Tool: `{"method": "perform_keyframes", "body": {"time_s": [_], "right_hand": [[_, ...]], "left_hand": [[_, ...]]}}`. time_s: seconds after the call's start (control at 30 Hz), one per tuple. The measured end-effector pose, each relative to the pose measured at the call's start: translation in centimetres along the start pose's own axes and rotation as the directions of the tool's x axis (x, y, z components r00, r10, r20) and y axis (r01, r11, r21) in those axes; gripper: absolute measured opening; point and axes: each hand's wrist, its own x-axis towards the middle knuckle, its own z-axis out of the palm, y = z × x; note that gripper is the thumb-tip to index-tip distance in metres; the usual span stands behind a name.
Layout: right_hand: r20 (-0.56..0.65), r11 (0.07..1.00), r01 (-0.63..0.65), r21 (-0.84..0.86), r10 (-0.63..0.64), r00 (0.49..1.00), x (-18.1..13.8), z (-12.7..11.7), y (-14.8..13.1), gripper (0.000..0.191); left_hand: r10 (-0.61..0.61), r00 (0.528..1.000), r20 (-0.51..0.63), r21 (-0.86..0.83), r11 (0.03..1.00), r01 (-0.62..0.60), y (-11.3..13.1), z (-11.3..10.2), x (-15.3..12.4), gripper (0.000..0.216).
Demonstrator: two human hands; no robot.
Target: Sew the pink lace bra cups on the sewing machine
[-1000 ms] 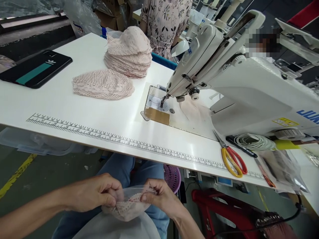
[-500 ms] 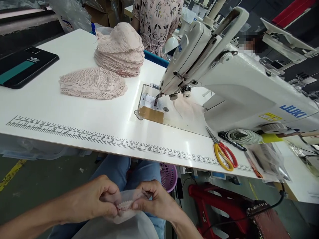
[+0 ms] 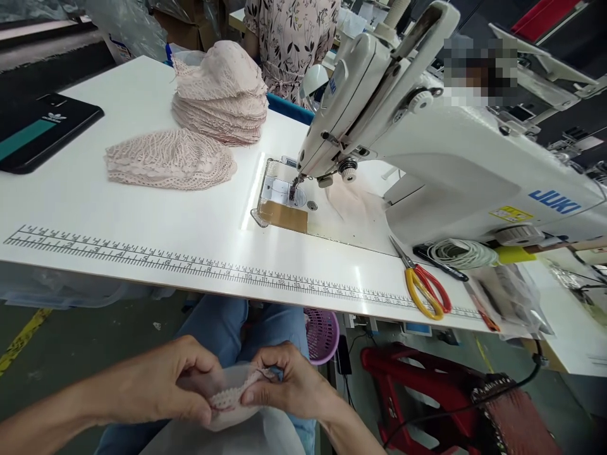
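Over my lap, below the table edge, my left hand point(image 3: 175, 382) and my right hand point(image 3: 282, 382) pinch a piece of sheer pale fabric with a lace edge point(image 3: 228, 398). The left thumb and fingers grip its left side; the right thumb presses on the lace at the right. A reddish line of stitching shows along the edge between them. More translucent white cloth point(image 3: 237, 436) drapes down over my jeans. On the table lies a flat bundle of pink lace pieces point(image 3: 171, 161), with a taller stack of lace cups point(image 3: 220, 95) behind it.
A white sewing machine point(image 3: 427, 151) stands right of centre. Yellow-and-red-handled scissors point(image 3: 422, 287), a coiled cord point(image 3: 462, 253) and a plastic bag point(image 3: 512, 297) lie at right. A phone point(image 3: 42, 133) lies left. Below are a purple basket point(image 3: 322, 335) and red stool point(image 3: 417, 392). Someone in floral clothing point(image 3: 294, 44) stands behind.
My left hand has shifted slightly left, and more of the lace edge shows between the hands. The right hand keeps its pinch. The whole view has moved a little.
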Motion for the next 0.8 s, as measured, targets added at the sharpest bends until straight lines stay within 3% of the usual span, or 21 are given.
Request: {"method": "perform_keyframes", "body": {"time_s": [0.27, 0.43, 0.8], "right_hand": [[0.002, 0.998, 0.058, -0.021, -0.058, 0.998, 0.0, -0.1, 0.2, 0.05], [0.002, 0.986, 0.129, -0.102, -0.129, 0.992, 0.1, 0.0, 0.8, 0.051], [0.021, 0.988, 0.109, -0.108, -0.107, 0.994, 0.1, -0.2, 0.8, 0.047]], "left_hand": [[0.032, 0.999, -0.039, -0.151, 0.988, -0.038, -0.5, 1.3, 1.0, 0.014], [0.027, 0.999, -0.038, -0.164, 0.986, -0.033, -0.8, 1.0, 0.8, 0.015], [0.031, 0.999, -0.042, -0.135, 0.99, -0.037, -1.6, 1.2, 0.7, 0.015]]}}
